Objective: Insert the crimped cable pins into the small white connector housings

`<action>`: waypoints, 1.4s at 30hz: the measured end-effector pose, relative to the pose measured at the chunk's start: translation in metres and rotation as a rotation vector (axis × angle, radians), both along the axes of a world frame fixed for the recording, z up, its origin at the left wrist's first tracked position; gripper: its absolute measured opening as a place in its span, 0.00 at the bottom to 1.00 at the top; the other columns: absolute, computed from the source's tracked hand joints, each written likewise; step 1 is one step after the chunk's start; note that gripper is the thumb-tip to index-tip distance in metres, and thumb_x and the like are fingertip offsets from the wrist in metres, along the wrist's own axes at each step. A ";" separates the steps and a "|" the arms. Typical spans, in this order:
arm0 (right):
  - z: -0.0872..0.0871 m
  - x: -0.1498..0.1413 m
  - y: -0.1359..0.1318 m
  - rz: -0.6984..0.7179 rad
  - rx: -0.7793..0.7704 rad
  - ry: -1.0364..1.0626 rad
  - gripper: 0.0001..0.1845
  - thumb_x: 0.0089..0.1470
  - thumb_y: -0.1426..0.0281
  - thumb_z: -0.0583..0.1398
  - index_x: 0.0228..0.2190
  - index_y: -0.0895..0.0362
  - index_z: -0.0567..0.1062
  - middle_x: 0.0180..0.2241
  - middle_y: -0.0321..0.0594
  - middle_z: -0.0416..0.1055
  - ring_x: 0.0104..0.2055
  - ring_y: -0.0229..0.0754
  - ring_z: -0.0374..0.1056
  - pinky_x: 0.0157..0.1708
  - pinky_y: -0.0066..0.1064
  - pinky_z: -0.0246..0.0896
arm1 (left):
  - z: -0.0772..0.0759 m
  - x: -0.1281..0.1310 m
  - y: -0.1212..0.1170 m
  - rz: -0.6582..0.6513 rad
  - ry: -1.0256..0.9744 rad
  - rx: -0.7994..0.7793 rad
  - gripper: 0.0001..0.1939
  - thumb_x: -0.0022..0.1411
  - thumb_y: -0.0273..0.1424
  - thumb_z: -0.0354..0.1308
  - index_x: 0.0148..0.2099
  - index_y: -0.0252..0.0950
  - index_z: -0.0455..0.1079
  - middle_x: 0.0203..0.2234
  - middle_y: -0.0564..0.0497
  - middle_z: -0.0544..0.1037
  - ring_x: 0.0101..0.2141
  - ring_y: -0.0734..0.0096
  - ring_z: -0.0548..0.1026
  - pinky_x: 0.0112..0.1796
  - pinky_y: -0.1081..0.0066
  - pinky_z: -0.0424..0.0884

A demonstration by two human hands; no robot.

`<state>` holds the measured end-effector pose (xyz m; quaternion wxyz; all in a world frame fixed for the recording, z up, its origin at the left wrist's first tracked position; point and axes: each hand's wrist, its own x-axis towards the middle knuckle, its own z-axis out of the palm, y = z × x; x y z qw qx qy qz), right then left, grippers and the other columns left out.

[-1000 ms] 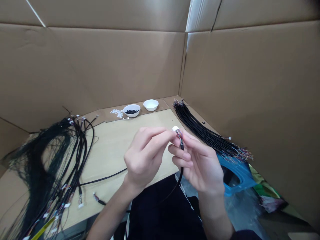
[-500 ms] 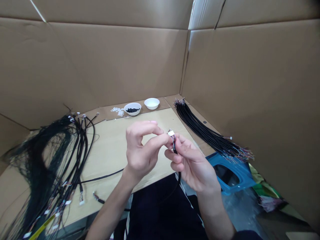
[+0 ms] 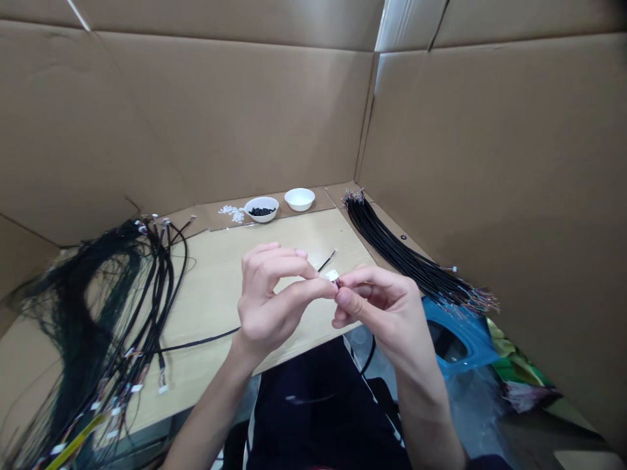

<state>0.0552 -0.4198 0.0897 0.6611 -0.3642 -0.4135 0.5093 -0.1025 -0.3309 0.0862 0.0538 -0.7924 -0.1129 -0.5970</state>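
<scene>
In front of my chest, a small white connector [image 3: 332,275] with coloured wires shows between my fingertips. My left hand [image 3: 274,297] pinches with thumb and forefinger at the connector's left side, its other fingers curled. My right hand [image 3: 386,307] is closed on the wires just below the connector. Most of these wires are covered by my fingers. A black cable [image 3: 368,356] hangs beneath my right hand. Behind the fingertips, a thin black cable end [image 3: 327,260] points up over the board [image 3: 215,274].
Left lie black cables with white connectors [image 3: 164,287] and dark thread-like strands [image 3: 73,313]. At the back are white bits [image 3: 232,213], a bowl [image 3: 262,219] of black pieces and another white bowl [image 3: 300,200]. Right, a black cable bundle [image 3: 392,251] lies beside a blue plastic item [image 3: 470,349]. Cardboard walls [image 3: 235,117] surround this.
Both hands have lowered the connector slightly and tilted it. My right hand has turned its fingers inward around the wires. The loose cable end on the left front of the board is gone from there.
</scene>
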 end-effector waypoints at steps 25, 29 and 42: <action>0.006 0.014 -0.027 -0.084 0.002 -0.404 0.03 0.57 0.68 0.73 0.32 0.52 0.85 0.31 0.35 0.83 0.33 0.38 0.79 0.33 0.26 0.72 | -0.001 -0.007 -0.041 -0.377 0.010 -0.719 0.16 0.69 0.25 0.66 0.57 0.44 0.76 0.44 0.50 0.84 0.45 0.70 0.82 0.51 0.69 0.78; 0.011 0.012 -0.036 -0.169 0.162 -0.696 0.05 0.64 0.68 0.68 0.34 0.51 0.84 0.35 0.34 0.82 0.38 0.39 0.77 0.40 0.31 0.70 | 0.008 -0.010 -0.054 -0.406 -0.044 -0.982 0.13 0.68 0.25 0.67 0.53 0.42 0.77 0.37 0.53 0.85 0.39 0.72 0.84 0.45 0.73 0.81; 0.009 -0.001 -0.041 -0.222 0.256 -0.624 0.06 0.66 0.68 0.66 0.34 0.49 0.81 0.34 0.32 0.78 0.38 0.41 0.69 0.42 0.36 0.59 | 0.003 -0.005 -0.062 -0.704 -0.325 -1.088 0.15 0.69 0.23 0.67 0.42 0.41 0.62 0.33 0.56 0.83 0.33 0.79 0.81 0.37 0.82 0.78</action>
